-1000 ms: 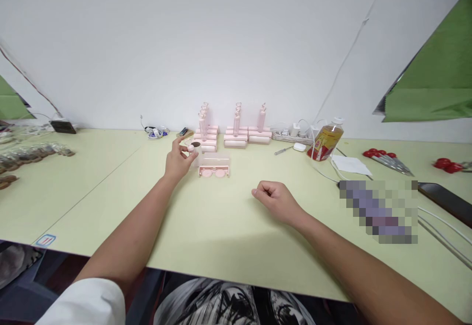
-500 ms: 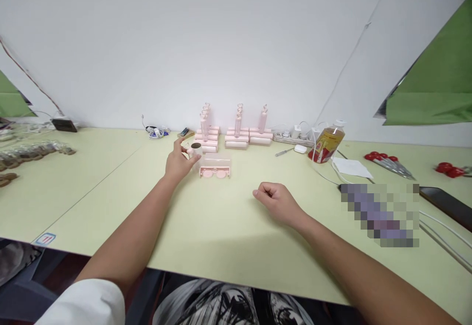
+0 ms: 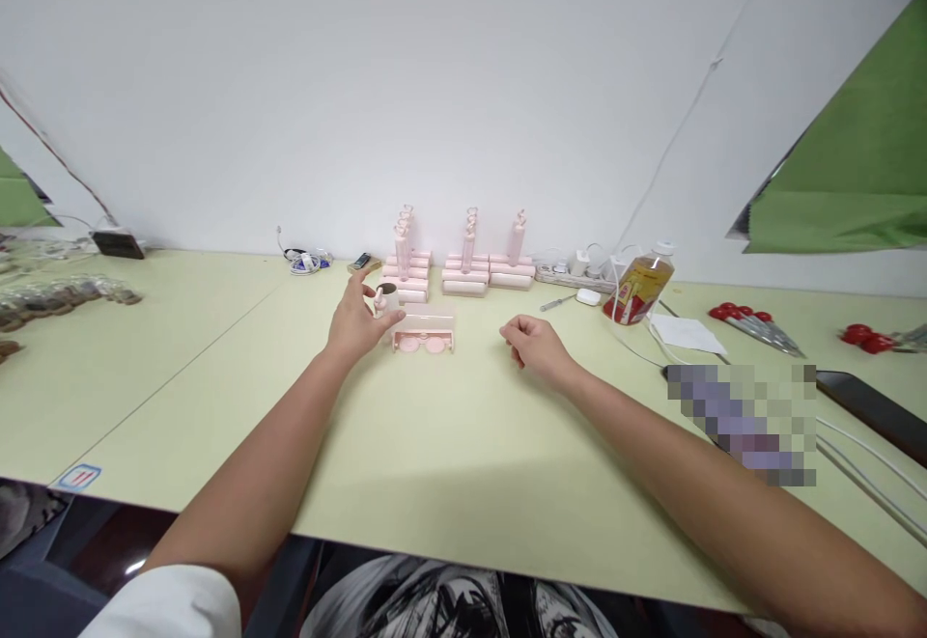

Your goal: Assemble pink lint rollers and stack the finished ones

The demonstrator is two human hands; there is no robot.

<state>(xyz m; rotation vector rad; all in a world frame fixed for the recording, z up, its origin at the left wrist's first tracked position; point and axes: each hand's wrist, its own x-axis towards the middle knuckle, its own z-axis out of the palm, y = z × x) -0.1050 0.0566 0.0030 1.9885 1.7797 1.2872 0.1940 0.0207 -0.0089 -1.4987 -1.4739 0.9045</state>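
My left hand is curled round a small white cup with a dark inside and a pink knobbed side, thumb in front and fingers behind. Just right of it lies an open pink case with pink round-lensed glasses at its front. My right hand hovers or rests to the right of the case, fingers curled together, with nothing visible in them. Behind stand several pink boxes in rows, with clear pink tubes with looped tops upright among them.
A drink bottle, a power strip, a white charger case and a screwdriver lie at back right. White paper, red-topped items, cables and a dark phone lie further right. Bagged items line the left.
My right hand has moved a little away from me, its fingers still curled. My left hand stays at the white cup, shifting slightly right. The view has turned slightly.
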